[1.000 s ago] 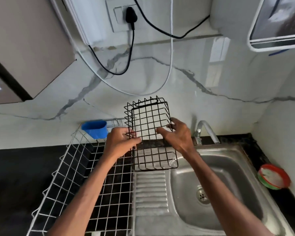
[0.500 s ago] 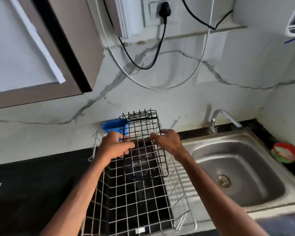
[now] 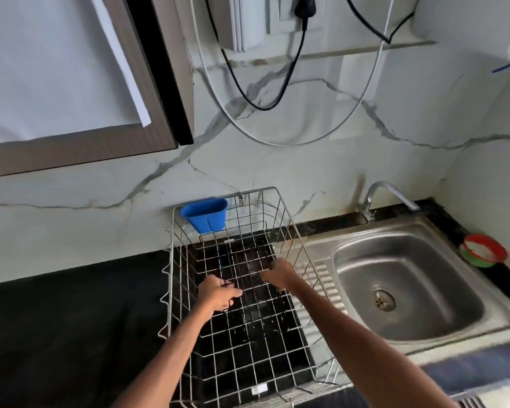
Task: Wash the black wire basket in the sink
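Note:
The black wire basket [image 3: 249, 270] sits low inside the silver dish rack [image 3: 170, 260], left of the sink [image 3: 351, 278]. Its thin wires are hard to make out against the black counter. My left hand [image 3: 218, 293] grips the basket's near left edge, with fingers curled round the wires. My right hand [image 3: 277, 273] holds its right edge. Both forearms reach down into the rack.
A blue cup [image 3: 205, 214] hangs on the rack's back rim. The faucet [image 3: 386, 189] stands behind the steel sink, and a red and green bowl [image 3: 483, 250] sits in the right corner. A wall cabinet [image 3: 71, 83] and cables [image 3: 262, 104] hang overhead.
Both hands have carried the basket from up near the sink's drainboard leftwards and down into the silver dish rack. My view has shifted left.

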`<state>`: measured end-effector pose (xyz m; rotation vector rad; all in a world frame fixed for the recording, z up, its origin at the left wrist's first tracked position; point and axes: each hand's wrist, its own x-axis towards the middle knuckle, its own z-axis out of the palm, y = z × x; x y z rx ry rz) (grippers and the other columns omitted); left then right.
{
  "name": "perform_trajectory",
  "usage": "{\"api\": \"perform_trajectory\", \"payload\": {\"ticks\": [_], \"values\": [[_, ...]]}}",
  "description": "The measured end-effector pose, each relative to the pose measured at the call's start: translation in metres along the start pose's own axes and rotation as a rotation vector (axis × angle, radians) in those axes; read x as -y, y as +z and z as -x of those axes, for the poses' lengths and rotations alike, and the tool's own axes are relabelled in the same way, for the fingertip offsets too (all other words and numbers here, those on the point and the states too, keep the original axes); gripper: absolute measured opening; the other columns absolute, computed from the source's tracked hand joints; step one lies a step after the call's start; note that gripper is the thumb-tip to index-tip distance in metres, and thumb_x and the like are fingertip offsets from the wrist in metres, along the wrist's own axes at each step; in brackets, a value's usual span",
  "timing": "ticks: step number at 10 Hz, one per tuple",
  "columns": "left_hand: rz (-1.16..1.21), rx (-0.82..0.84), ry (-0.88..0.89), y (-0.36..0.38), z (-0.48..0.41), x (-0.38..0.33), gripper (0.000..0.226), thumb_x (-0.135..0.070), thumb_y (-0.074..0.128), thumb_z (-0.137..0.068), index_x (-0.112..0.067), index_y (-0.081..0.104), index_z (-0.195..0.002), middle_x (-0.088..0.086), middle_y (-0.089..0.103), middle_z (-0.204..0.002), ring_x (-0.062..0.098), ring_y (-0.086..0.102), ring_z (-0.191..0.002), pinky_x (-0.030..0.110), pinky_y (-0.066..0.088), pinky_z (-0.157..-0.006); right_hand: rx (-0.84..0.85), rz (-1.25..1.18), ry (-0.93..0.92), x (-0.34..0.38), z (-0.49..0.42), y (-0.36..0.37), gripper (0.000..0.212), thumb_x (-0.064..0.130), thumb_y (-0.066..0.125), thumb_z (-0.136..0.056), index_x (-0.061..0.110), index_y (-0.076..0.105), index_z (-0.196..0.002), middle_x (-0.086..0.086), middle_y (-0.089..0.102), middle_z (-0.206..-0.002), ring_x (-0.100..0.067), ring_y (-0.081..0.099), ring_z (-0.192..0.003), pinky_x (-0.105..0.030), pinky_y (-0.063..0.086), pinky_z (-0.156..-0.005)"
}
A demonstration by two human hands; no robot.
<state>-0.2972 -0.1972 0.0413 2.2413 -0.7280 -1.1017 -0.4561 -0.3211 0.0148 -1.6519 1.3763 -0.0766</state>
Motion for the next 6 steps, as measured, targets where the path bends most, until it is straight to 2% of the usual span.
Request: {"api": "perform_trajectory", "payload": {"ticks": [1,2,3,4,5,6], "values": [[0.003,-0.006,0.004,0.004,-0.005,0.006,0.019,-0.008,0.089,-0.079,-0.011,0.07,-0.084,0.004,0.072,-0.079,0.012,0.071,-0.062,0.035,0.066,-0.068,-0.001,0.032,0.008,-0.005,-0.007,0.009,0.046,0.021,0.066,-0.091,-0.004,0.051,-0.126,-0.016,0.063,-0.111,-0.019,0.061,-0.079,-0.026,0.055,-0.057],[0.009,0.016,0.001,0.005,-0.008,0.013,0.018,-0.009,0.088,-0.08,-0.008,0.071,-0.085,0.009,0.073,-0.08,0.019,0.075,-0.069,0.042,0.066,-0.074,0.004,0.055,0.015,-0.005,-0.008,0.015,0.036,0.022,0.066,-0.092,-0.002,0.055,-0.117,-0.013,0.064,-0.106,-0.017,0.059,-0.076,-0.027,0.057,-0.059],[0.005,0.0,0.015,0.006,-0.011,0.016,0.019,-0.014,0.088,-0.081,-0.007,0.071,-0.087,0.012,0.076,-0.086,0.025,0.079,-0.079,0.044,0.066,-0.074,-0.009,0.044,-0.01,-0.005,-0.011,0.017,0.032,0.022,0.065,-0.093,0.0,0.058,-0.115,-0.006,0.062,-0.096,-0.014,0.058,-0.075,-0.02,0.048,-0.053],[-0.066,0.017,0.06,0.003,-0.01,0.017,0.024,-0.021,0.085,-0.086,-0.015,0.063,-0.08,0.007,0.072,-0.078,0.023,0.074,-0.072,0.043,0.065,-0.074,0.001,0.035,-0.012,-0.008,-0.011,0.017,0.025,0.024,0.066,-0.092,0.003,0.061,-0.106,-0.004,0.063,-0.089,-0.012,0.057,-0.07,-0.026,0.054,-0.06],[-0.383,-0.083,0.144,-0.002,-0.005,0.017,0.038,-0.046,0.08,-0.088,-0.019,0.053,-0.086,-0.005,0.058,-0.075,0.01,0.055,-0.062,0.028,0.049,-0.059,0.009,0.061,-0.033,-0.011,-0.012,0.014,0.044,0.034,0.07,-0.089,0.003,0.06,-0.12,-0.012,0.066,-0.112,-0.019,0.062,-0.09,-0.035,0.055,-0.077],[-0.568,-0.243,0.246,-0.008,0.012,0.007,0.036,-0.043,0.072,-0.095,-0.014,0.051,-0.102,-0.006,0.054,-0.091,0.009,0.054,-0.074,0.02,0.04,-0.061,-0.051,0.072,-0.111,-0.006,-0.005,0.002,0.057,0.031,0.07,-0.091,0.004,0.051,-0.138,-0.013,0.056,-0.133,-0.027,0.057,-0.119,-0.029,0.05,-0.089]]}}
